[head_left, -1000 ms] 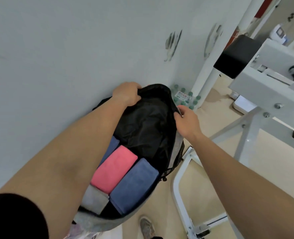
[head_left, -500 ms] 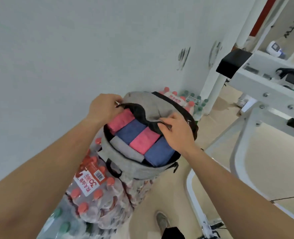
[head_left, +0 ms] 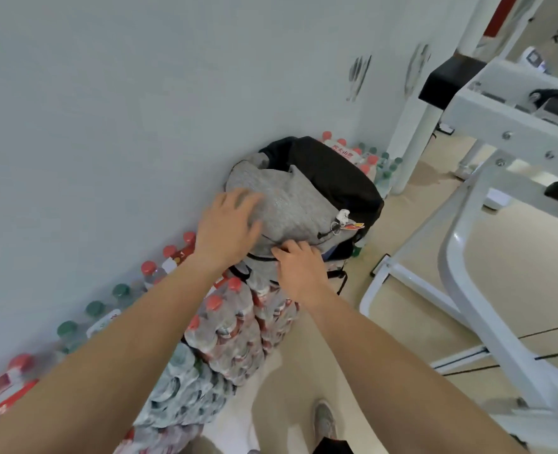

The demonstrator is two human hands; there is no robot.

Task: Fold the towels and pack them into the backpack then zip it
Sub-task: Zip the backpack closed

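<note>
Backpack (head_left: 298,199) sits on the stacked shrink-wrapped packs of bottled water (head_left: 231,332) against the wall (head_left: 123,93), and its grey front flap is now folded right down over the opening. A second ago the bag gaped wide, with pink, blue and grey folded towels lined up inside; half a second ago the flap was only partly drawn across them. Now the towels are covered, save for what looks like a sliver of blue cloth (head_left: 334,255) at the right corner below the flap.

The left hand (head_left: 228,227) has let go of the rim it was holding and lies flat on the flap, fingers straight and spread, pressing the fabric down. The right hand (head_left: 298,270) is at the near edge of the flap with its fingers curled onto the seam, apparently pinching the backpack there; the exact grip is hard to read. The zip pull with its small tag (head_left: 343,221) hangs at the right side of the flap, just beyond the right hand and not touched by either hand.

Packing looks finished, so what remains is the zip. The seam appears unclosed, and the blue corner may need tucking in so the slider does not snag it.
</note>
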